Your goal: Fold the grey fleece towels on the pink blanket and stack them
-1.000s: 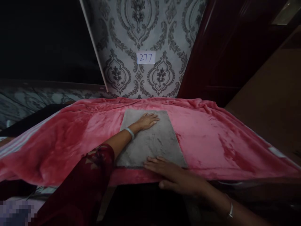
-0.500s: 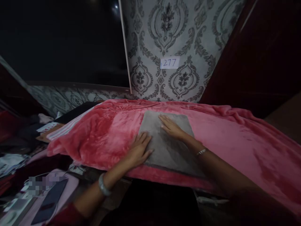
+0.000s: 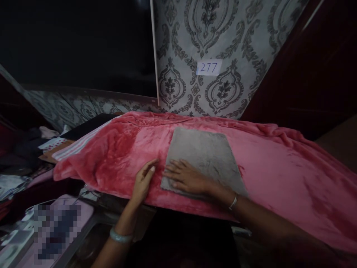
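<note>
A grey rectangular cloth [image 3: 205, 149], soft and towel-like, lies flat on a pink plush blanket [image 3: 273, 163]. My right hand [image 3: 186, 177] rests flat on the near left part of the cloth with its fingers stretched toward the left edge. Just left of the cloth, my left hand [image 3: 143, 181] is over the blanket, turned on its side with the thumb and fingers apart and nothing between them. The cloth's near right part is partly hidden by my right forearm.
A large dark screen [image 3: 78, 48] stands at the back left. On the patterned wall is a paper label [image 3: 209, 67] reading 277. A pinkish surface [image 3: 80, 216] at lower left bears blurred-out items, with folded fabrics [image 3: 12, 186] beyond it.
My right hand has slid from the cloth's far middle toward its near left edge. My left hand has come off the cloth, moving left onto the blanket side. The view has shifted slightly.
</note>
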A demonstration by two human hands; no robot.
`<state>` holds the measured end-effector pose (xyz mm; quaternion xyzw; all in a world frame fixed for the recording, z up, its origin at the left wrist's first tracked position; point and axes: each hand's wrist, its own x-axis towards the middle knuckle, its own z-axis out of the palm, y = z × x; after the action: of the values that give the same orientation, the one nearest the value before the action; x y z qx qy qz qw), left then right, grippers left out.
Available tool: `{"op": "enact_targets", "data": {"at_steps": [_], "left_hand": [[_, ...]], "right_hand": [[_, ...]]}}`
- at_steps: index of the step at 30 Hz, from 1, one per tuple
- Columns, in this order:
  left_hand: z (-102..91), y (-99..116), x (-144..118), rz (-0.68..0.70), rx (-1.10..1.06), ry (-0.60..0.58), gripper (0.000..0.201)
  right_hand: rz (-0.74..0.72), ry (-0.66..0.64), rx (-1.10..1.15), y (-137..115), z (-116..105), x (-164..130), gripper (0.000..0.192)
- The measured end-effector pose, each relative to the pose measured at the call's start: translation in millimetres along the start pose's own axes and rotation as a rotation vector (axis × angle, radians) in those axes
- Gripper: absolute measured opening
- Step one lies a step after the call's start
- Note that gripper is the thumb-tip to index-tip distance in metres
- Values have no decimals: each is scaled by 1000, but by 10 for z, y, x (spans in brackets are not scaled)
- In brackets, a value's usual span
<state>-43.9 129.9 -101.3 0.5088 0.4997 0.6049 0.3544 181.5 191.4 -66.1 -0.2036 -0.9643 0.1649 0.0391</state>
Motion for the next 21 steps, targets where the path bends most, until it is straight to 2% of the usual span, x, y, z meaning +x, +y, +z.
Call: {"op": "enact_targets", "data": {"at_steps": [4,6,8,10,12,14,17,19,21], "left_hand": [[-17,3,-11,-18,-105,20,50],[-22,1,-18,-19,-101,24,50],[-25,-5,-25,-8,-35,16,50],[-24,-16,-35,25,78,-4,49],[-16,-25,-46,110,226,-41,49],[-1,-20,-62,235,394,-121,48],[29,11,-99,380,635,-321,47],[42,32,-124,404,739,-422,45],[42,39,-139,403,776,-445,43]], "right_hand": [[-94,-63,158,-516,59,-196,53],[-147,-67,286,-637,-4,-252,55],[-180,3,409,-628,-109,-260,56],[-138,149,433,-482,-221,-216,57],[-38,254,338,-228,-310,-130,60],[80,255,195,72,-368,-23,63],[210,184,13,479,-406,146,63],[282,176,-63,672,-416,258,62],[355,178,-111,800,-418,367,62]]}}
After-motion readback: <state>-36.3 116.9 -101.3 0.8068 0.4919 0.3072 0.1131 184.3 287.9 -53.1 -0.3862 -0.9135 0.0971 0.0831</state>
